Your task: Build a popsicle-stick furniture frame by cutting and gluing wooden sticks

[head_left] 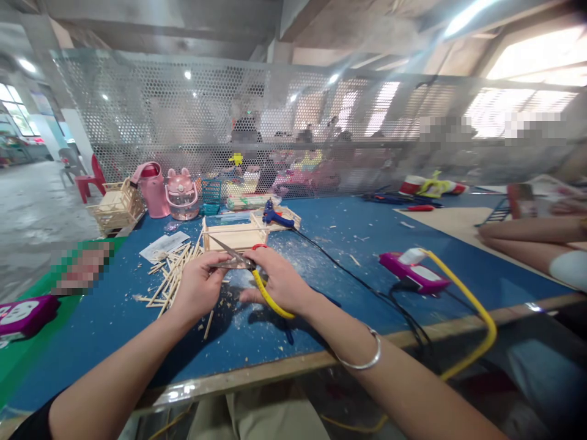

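- A shiny silver bangle (378, 351) ringed the right arm (337, 333).
- A black sleeve (40, 423) covered some left arm (121, 360).
- Beige trousers (270, 415) showed below the table's (328, 244) near edge.

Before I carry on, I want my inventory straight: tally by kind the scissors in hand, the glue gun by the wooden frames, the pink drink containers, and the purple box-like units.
Scissors in the right hand: 1
Glue gun: 1
Pink drink containers: 2
Purple box-like units: 2
Total: 6
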A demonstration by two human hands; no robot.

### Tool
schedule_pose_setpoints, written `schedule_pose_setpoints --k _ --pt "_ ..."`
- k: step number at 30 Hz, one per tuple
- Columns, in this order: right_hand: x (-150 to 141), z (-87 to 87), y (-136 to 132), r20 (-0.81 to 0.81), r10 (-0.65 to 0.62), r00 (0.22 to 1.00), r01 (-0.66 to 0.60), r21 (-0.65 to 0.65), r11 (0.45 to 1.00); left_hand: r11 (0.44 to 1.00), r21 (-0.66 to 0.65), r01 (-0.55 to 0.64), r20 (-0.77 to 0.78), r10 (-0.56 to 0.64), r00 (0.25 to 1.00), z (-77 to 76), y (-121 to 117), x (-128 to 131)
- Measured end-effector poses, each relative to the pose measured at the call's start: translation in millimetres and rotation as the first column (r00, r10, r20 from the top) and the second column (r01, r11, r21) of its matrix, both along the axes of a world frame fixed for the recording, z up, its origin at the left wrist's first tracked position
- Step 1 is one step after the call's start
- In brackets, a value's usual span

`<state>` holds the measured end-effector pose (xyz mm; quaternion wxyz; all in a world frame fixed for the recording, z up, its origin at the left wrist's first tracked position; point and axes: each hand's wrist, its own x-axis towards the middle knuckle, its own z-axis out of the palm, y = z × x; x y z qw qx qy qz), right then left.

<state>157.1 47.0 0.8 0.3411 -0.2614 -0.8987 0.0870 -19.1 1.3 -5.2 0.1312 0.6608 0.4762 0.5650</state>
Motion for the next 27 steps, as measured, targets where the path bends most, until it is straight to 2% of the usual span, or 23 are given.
schedule_pose_setpoints --k 6,18,27 --pt "0.7 -1.4 1.7 -0.026 0.058 0.998 -0.059 -0.035 0.998 0.999 0.008 0.048 -0.030 -0.048 0.998 2.5 -1.4 0.1" --pt "1.7 -4.4 2.1 -0.061 0.042 0.997 -0.046 -0.067 0.997 1.000 0.026 0.008 -0.059 -0.006 0.998 1.4 -2.3 1.8" --pt "2.5 -4.9 1.6 -0.057 0.020 0.998 -0.022 -0.020 1.000 0.999 -0.003 0.044 -0.024 -0.044 0.999 3.1 -2.4 3.1"
